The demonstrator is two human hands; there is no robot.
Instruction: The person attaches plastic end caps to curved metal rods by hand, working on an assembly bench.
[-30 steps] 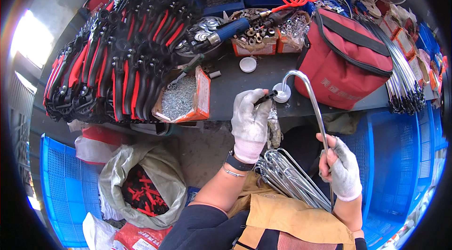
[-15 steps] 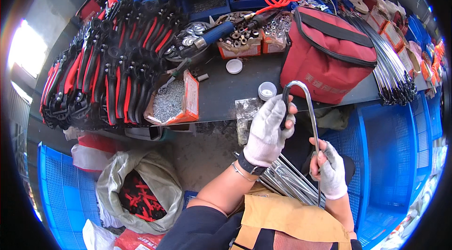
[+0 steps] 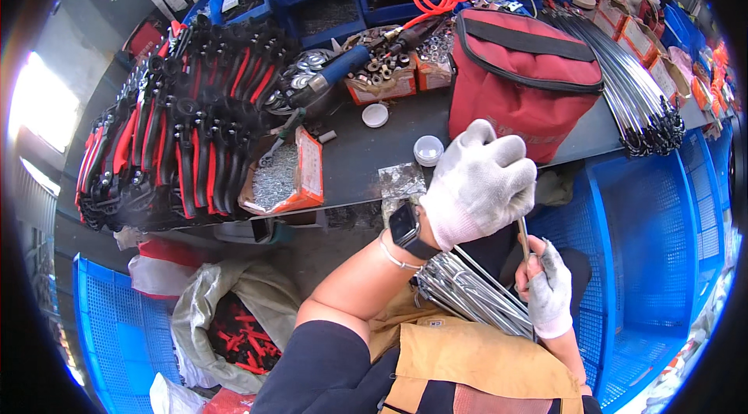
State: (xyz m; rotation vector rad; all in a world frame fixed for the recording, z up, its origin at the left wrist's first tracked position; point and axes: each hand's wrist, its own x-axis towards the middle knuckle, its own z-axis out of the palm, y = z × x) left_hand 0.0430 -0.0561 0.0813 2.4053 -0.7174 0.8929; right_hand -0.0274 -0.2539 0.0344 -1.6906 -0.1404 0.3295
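Note:
My left hand [image 3: 481, 186], in a whitish glove, is closed over the top of a bent metal rod [image 3: 523, 229]. The rod's hooked end, with whatever covers it, is hidden behind that hand. Lower down, my right hand [image 3: 550, 293] grips the same rod between thumb and fingers, in a grey-stained glove with bare fingertips. More shiny metal rods [image 3: 475, 293] lie in a bundle across my lap, below the left wrist. A small clear round tub [image 3: 428, 151] stands on the bench just left of my left hand.
Black-and-red handles [image 3: 179, 126] are piled on the bench's left. Beside them are a box of small screws [image 3: 276, 176], a blue power tool [image 3: 343, 67] and a red bag [image 3: 522, 79]. Blue crates [image 3: 643, 235] stand right; a sack [image 3: 199, 297] of red-and-black parts sits lower left.
My left hand has turned over and closed around the rod's hooked top, which showed before. The right hand still holds the rod lower down. The view has shifted slightly.

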